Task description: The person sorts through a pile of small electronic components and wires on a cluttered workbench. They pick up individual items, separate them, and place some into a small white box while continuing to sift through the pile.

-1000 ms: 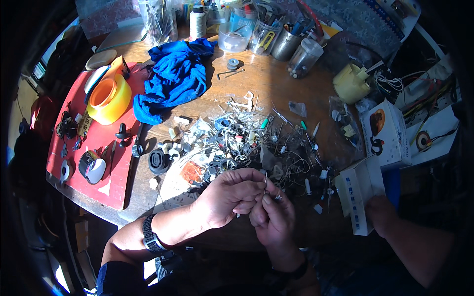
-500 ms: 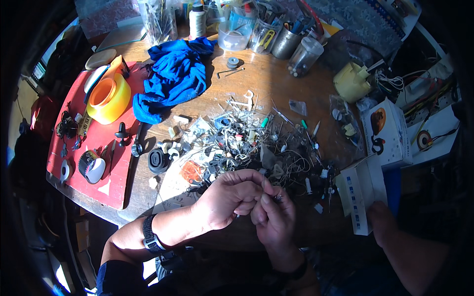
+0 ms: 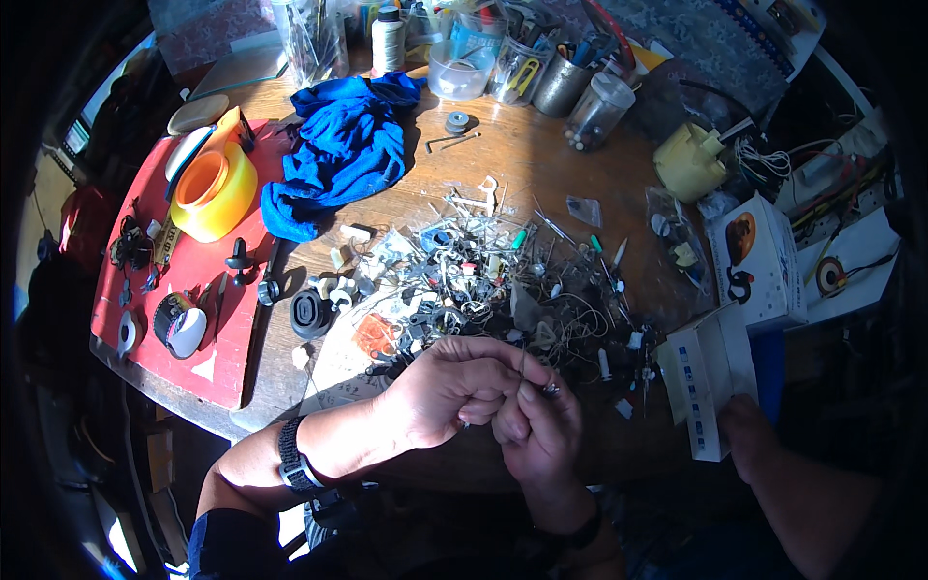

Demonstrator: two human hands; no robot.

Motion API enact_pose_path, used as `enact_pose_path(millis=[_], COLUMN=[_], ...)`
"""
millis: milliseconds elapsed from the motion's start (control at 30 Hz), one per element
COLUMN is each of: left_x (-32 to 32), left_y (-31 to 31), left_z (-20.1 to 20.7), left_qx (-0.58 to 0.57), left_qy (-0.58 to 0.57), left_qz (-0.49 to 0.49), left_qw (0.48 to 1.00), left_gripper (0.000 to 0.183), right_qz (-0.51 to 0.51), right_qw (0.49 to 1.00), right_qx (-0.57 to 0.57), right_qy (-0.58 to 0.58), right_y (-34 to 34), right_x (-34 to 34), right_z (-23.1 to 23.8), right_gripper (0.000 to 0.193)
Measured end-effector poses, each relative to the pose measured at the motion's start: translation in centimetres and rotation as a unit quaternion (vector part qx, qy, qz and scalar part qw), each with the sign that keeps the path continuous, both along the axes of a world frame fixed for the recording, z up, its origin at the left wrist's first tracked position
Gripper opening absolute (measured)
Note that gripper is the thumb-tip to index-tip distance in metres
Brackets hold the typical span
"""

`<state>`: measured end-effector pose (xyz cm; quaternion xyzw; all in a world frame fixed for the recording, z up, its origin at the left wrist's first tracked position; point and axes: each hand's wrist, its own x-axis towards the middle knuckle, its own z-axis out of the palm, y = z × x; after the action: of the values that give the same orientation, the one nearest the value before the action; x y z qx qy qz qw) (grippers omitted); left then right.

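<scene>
My left hand (image 3: 440, 394) and my right hand (image 3: 541, 425) meet at the near edge of a large mixed heap (image 3: 483, 271) of small parts, wires and bits of plastic. Between the fingertips of both runs a short, thin, wire-like piece (image 3: 523, 364), pinched from either side. It is too fine to name more exactly. By my right forefinger a small shiny bit (image 3: 551, 389) pokes out, mostly hidden. The fingers of my left hand are curled in. My right thumb presses against the bent forefinger.
At the right another person's hand (image 3: 749, 435) holds an opened white carton (image 3: 710, 372). A blue cloth (image 3: 338, 155) lies behind the heap. On the left, a red board (image 3: 227, 333) carries a yellow-orange container (image 3: 227, 208) and a tape roll (image 3: 181, 329). Jars and pen cups (image 3: 561, 85) line the back.
My right hand has tilted slightly and my left fingertips have shifted a little to the right, so the thin piece shows more. The other person's hand stays put.
</scene>
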<state>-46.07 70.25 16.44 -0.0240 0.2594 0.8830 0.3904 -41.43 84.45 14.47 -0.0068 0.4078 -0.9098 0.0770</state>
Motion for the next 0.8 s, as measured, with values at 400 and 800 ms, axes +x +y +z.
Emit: enact_pose_path(millis=[400,800], left_x=[0.32,0.38], left_y=[0.35,0.43], left_z=[0.22,0.39], left_qx=[-0.04,-0.077], left_qy=[0.024,0.0], left_qz=[0.041,0.05], left_qw=[0.998,0.996], left_gripper=[0.018,0.017], right_qz=[-0.026,-0.046], right_qw=[0.999,0.993], right_qx=[0.02,0.083], right_qy=[-0.002,0.063], right_y=[-0.34,-0.46], right_x=[0.0,-0.07], right_z=[-0.01,-0.24], right_gripper=[0.019,0.022])
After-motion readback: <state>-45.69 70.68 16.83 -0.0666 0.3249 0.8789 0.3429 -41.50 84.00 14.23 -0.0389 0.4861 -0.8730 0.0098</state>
